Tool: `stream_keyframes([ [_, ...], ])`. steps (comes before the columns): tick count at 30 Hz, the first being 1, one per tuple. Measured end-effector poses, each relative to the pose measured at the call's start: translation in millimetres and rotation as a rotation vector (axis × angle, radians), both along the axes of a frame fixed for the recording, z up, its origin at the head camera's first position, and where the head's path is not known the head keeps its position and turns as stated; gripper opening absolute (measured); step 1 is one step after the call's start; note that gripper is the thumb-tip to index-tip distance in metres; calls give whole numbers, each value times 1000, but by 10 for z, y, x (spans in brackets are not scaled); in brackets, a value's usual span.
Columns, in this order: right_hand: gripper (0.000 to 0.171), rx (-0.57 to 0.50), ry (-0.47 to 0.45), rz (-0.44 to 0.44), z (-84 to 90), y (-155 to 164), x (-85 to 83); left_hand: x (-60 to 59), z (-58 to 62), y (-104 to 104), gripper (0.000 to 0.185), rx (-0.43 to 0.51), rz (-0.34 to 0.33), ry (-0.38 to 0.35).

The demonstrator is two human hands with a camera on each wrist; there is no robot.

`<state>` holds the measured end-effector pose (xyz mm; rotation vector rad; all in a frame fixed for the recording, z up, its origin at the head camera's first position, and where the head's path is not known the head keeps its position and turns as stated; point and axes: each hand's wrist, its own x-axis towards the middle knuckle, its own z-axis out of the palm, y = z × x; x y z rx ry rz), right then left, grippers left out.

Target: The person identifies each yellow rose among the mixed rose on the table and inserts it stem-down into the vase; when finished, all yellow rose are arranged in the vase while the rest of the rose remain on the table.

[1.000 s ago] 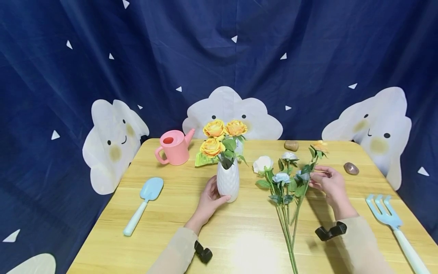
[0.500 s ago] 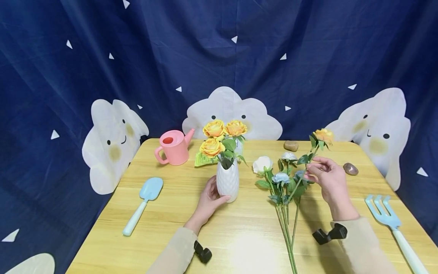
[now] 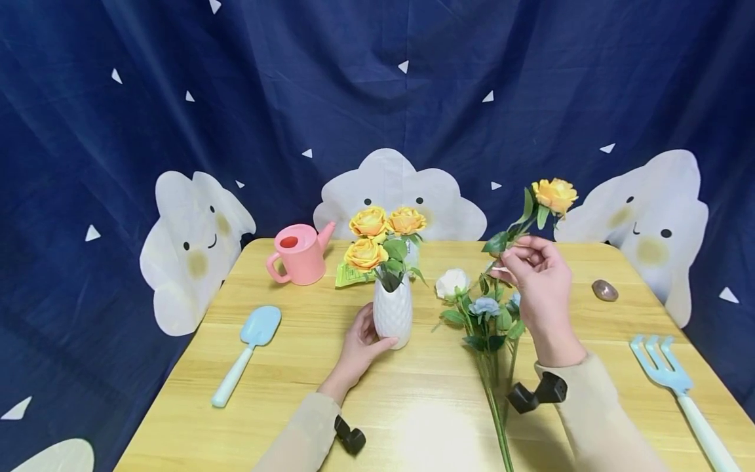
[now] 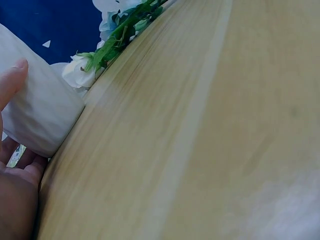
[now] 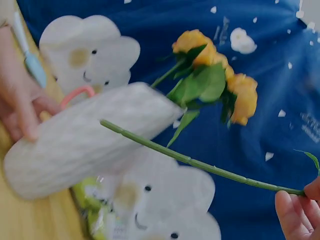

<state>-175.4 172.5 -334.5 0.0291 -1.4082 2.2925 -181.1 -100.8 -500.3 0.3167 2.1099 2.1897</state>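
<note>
My left hand grips the lower part of a white textured vase, thumb in front and fingers around its left side. Several yellow roses stand in the vase. To the right, my right hand pinches the stem of another yellow rose, raised above the table. In the right wrist view its green stem reaches across in front of the vase, its cut end free. Below that hand lie a white rose and blue flowers with long stems, partly covered by the hand.
A pink watering can and a green packet stand behind the vase. A blue trowel lies at left, a blue hand fork at right. One polished stone sits near the right back. A dark blue curtain hangs behind the table.
My right hand has lifted the yellow rose up off the other flowers and moved it left, its bloom now higher. The left hand and vase have stayed put.
</note>
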Motion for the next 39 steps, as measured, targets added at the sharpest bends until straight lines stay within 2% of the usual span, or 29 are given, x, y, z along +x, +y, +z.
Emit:
stream_keyframes([
  [3, 25, -11, 59, -23, 136, -105, -29, 9, 15, 5, 80, 3, 6, 3],
  [8, 29, -54, 171, -13, 338, -277, -39, 15, 26, 8, 79, 11, 4, 7],
  [15, 28, -51, 260, -27, 458, -472, -89, 12, 22, -3, 80, 0, 1, 13],
  [26, 26, 13, 313, -49, 443, -608, -122, 12, 35, 1, 82, -8, -2, 10],
  [33, 24, 161, 350, -107, 344, -655, -198, 13, 46, -2, 82, -10, 3, 10],
  [39, 23, 250, 340, -64, 217, -741, -206, 14, 22, 2, 82, -6, 5, 6],
])
